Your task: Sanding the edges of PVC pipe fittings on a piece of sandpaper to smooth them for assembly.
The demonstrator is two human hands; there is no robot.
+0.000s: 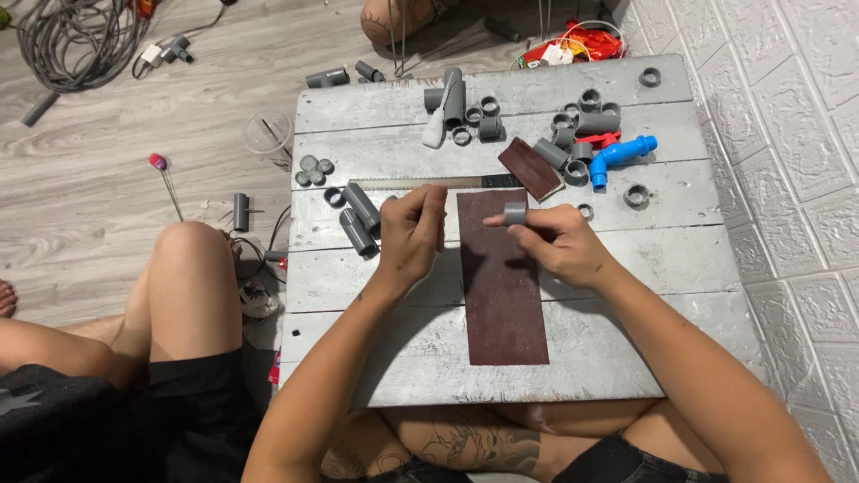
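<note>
Grey plastic ring (515,213) is pinched by the right hand (559,246) over the brown sandpaper (501,286) on the bench (626,295); light, stiff, best held by its sides. Left hand (413,237) is curled, seemingly empty

2 sandpaper sheets (501,286), 1 blue tap (619,156), 1 saw (429,182) (approx. 20+ grey fittings (361,206))
</note>
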